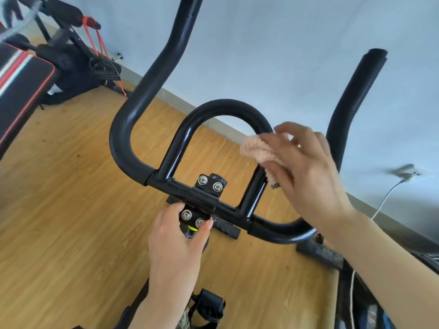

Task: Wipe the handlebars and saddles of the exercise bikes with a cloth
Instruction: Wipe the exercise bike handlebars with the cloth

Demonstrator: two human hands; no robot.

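Right hand (306, 167): you press a pink cloth (259, 150) against the right side of the handlebar's inner loop (228, 108), fingers closed on it.
Left hand (175, 248): your fingers wrap the bolted stem clamp (202, 200).
Handlebars (133, 110): black, above wood floor (59, 210).

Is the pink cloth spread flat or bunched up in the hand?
Bunched up. The right hand grips the cloth as a wad pressed against the inner loop of the handlebar; no flat edge or corner shows.
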